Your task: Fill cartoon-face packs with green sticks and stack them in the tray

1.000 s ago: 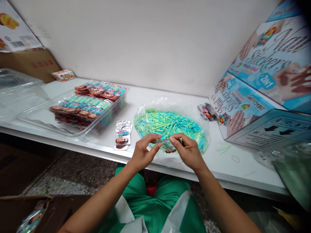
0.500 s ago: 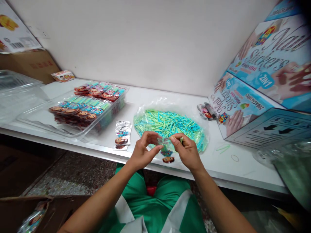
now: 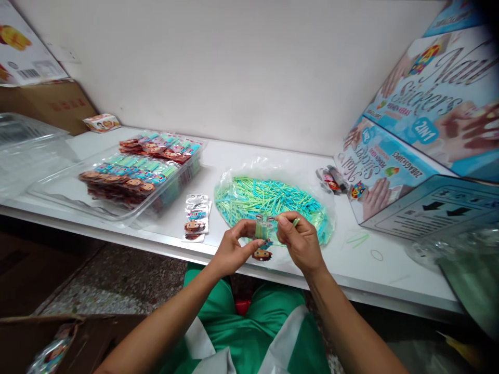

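Note:
My left hand (image 3: 237, 246) is closed on a small clear packet (image 3: 262, 253) printed with a cartoon head; pale green sticks show through its upper part. The thumb and index of my right hand (image 3: 300, 241) pinch together at the packet's upper right edge. A green stick (image 3: 296, 222) pokes out from between those fingers. Just behind both hands lies a clear bag (image 3: 230, 179) heaped with green and blue sticks (image 3: 268, 195). To the left of my left hand, a few flat printed packets (image 3: 196, 218) lie stacked on the white table (image 3: 218, 150).
A clear plastic tray (image 3: 128, 208) at left holds rows of filled packets (image 3: 132, 174). Large nail sticker boxes (image 3: 397, 171) stand at right. Near them are dark small packets (image 3: 331, 179), loose green sticks (image 3: 357, 240) and a rubber band (image 3: 377, 254). An open carton (image 3: 78, 343) sits below, lower left.
The packet has turned more upright in my left hand, and its green sticks show more plainly. My right hand has shifted slightly to the right along its top edge.

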`<state>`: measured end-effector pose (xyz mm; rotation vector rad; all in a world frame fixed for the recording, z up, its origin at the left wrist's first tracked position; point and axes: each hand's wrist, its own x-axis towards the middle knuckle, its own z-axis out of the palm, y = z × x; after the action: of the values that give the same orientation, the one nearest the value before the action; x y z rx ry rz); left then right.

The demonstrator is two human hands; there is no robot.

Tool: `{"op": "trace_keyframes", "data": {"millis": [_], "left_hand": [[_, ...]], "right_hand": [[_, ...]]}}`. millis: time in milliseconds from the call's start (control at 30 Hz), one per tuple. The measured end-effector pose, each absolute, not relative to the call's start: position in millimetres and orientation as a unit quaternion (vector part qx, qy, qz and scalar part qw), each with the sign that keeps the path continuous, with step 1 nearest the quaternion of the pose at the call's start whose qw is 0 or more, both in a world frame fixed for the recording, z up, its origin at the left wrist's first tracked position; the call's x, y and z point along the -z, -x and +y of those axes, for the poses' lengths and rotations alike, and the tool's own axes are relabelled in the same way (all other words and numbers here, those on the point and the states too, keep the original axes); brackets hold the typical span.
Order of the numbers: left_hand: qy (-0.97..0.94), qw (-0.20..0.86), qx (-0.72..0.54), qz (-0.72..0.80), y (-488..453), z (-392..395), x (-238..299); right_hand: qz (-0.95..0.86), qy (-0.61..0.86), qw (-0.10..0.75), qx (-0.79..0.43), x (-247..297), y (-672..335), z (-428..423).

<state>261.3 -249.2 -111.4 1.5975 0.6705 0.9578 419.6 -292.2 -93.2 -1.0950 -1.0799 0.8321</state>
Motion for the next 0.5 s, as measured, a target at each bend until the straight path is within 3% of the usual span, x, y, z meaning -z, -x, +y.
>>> {"op": "trace_keyframes", "data": {"millis": [267,500], "left_hand": [[-0.654,0.561,-0.417,0.290,-255,-247,122],[-0.661,0.461,-0.472,0.359,-189,-196,81]], "right_hand": [[-0.473,0.483,0.627,-0.387,92,-415,-290],[-0.469,0.537,0.615,-0.337,92,-429,-292]]}}
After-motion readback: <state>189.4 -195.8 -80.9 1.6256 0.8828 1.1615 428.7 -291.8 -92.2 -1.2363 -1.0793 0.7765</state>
